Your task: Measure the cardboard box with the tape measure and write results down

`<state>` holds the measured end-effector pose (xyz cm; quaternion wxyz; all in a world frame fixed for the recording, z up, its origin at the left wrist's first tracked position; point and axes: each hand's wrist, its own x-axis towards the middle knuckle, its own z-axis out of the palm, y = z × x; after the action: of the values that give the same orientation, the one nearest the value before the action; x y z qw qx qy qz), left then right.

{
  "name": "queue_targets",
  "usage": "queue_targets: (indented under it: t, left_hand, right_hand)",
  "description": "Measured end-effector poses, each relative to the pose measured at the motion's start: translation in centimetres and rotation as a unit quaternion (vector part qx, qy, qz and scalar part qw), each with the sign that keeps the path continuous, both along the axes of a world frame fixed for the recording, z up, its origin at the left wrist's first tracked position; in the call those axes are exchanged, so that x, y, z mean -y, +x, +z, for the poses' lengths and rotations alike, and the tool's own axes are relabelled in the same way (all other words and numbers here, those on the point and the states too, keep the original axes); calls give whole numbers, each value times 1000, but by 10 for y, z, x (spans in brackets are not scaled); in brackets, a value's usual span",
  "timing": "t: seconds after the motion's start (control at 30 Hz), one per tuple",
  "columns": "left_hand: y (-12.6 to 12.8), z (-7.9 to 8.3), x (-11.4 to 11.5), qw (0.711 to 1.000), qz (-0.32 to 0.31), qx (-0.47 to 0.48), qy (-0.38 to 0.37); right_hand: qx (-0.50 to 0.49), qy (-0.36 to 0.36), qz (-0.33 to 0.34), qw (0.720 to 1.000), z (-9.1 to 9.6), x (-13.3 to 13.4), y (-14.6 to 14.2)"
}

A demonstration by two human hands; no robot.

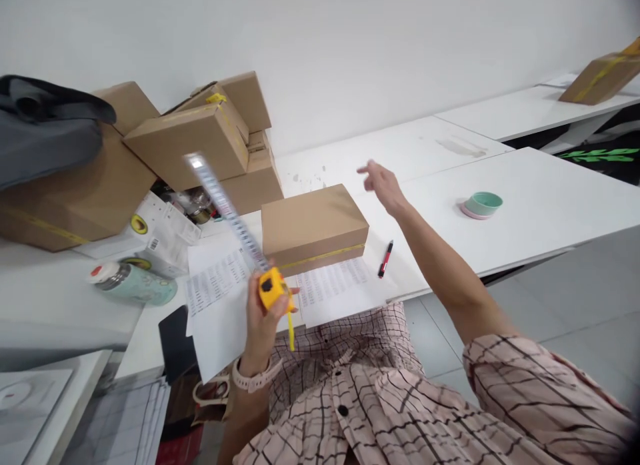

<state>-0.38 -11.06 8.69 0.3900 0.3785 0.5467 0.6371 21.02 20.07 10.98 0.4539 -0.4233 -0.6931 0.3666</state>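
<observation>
My left hand (265,308) is closed around a yellow tape measure (275,290). Its blade (227,208) sticks out up and to the left, and a yellow strap dangles below the case. In front of me a closed cardboard box (315,221) with a yellow line along its side lies on printed sheets (335,285). My right hand (380,181) is in the air just beyond the box's right end, apart from it, fingers partly stretched out and nothing in them. To the right of the box lies a red and black pen (385,259).
Stacked cardboard boxes (190,145) and a dark grey bag (50,138) fill the left back. A mint bottle (137,283) lies near white cartons (160,235). A green bowl (483,203) stands on the white table (540,198) at right; another box (600,78) is farther off.
</observation>
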Motion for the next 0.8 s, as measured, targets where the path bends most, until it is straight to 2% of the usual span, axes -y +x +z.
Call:
queue_targets:
  t: [0.07, 0.13, 0.2, 0.27, 0.33, 0.43, 0.5, 0.57, 0.67, 0.73, 0.8]
  left_hand:
    - [-19, -12, 0, 998, 68, -13, -11]
    - [-30, -20, -7, 997, 62, 13, -34]
    - [-36, -18, -18, 998, 37, 31, -48]
    - [-40, -6, -28, 999, 27, 23, -32]
    - [-44, 12, -39, 1000, 27, 1, -1]
    - [-54, 37, -56, 999, 19, -27, 22]
    - [-58, 46, -67, 999, 20, -40, 16]
    - [-55, 49, -72, 997, 36, -62, 18]
    - [-33, 44, -64, 993, 43, -102, 50]
    - [-8, 35, -51, 995, -17, -83, 48]
    - [18, 23, -40, 992, -122, -19, 6]
  right_hand:
    - [62, 11, -2, 998, -26, 32, 26]
    - [117, 28, 38, 992, -48, 60, 38]
    - [144, 63, 69, 985, -57, 76, 35]
    - [146, 87, 72, 983, -48, 79, 25]
    - [137, 97, 52, 984, -28, 70, 13]
    - [159, 133, -6, 978, 4, 47, -3]
    - [192, 186, -54, 962, 16, 35, -14]
    - [205, 242, -71, 946, 19, 27, -26]
    - [197, 274, -14, 941, 14, 25, -42]
    - [197, 269, 10, 943, 12, 27, -49]
    - [200, 262, 2, 944, 11, 29, -52]
